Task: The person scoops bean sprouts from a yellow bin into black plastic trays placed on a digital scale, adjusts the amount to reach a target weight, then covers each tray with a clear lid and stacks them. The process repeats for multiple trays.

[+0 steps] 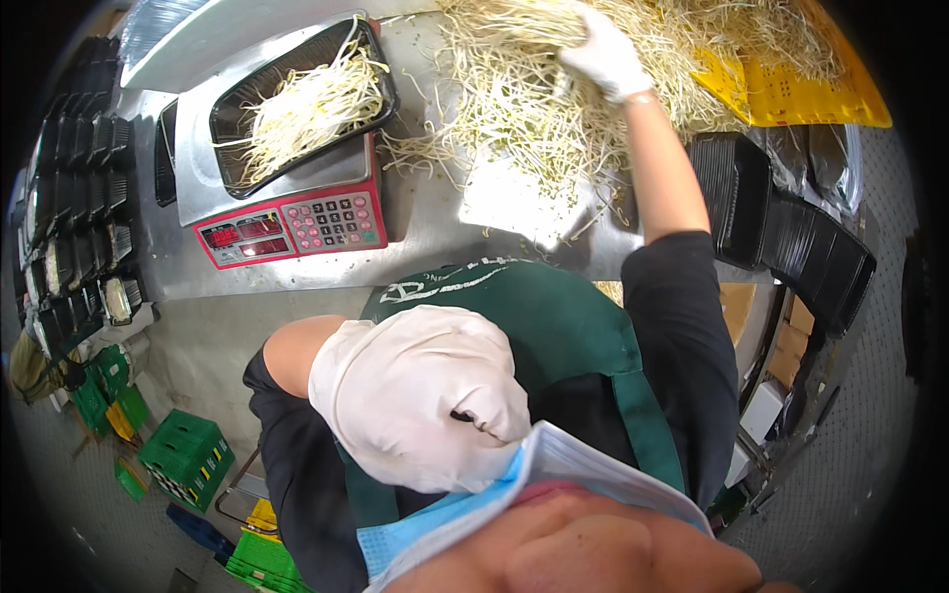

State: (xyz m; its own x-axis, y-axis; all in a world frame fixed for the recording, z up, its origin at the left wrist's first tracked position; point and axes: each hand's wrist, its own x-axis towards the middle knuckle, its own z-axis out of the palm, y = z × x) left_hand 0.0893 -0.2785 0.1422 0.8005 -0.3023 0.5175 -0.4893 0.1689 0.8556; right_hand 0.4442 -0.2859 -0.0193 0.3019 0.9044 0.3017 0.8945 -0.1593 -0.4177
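Observation:
My left hand (422, 400), in a white glove, is raised in front of my face. Its fingertips pinch the edge of a blue disposable face mask (437, 541), which stands away from my mouth. My right hand (604, 55), also gloved, reaches into a large heap of bean sprouts (519, 118) on the steel table (422, 215). A bunch of sprouts extends leftward from its grip; some of its fingers are hidden. At left, a black plastic tray (245, 89) holding a pile of sprouts (319, 111) sits tilted on a red-framed digital scale (289, 230).
Stacked black trays (730, 200) stand at the table's right end, below a yellow crate (793, 96) spilling sprouts. Many more black trays (74, 170) are piled at far left. Green crates (185, 459) sit on the floor there, near another person's sleeve (33, 367).

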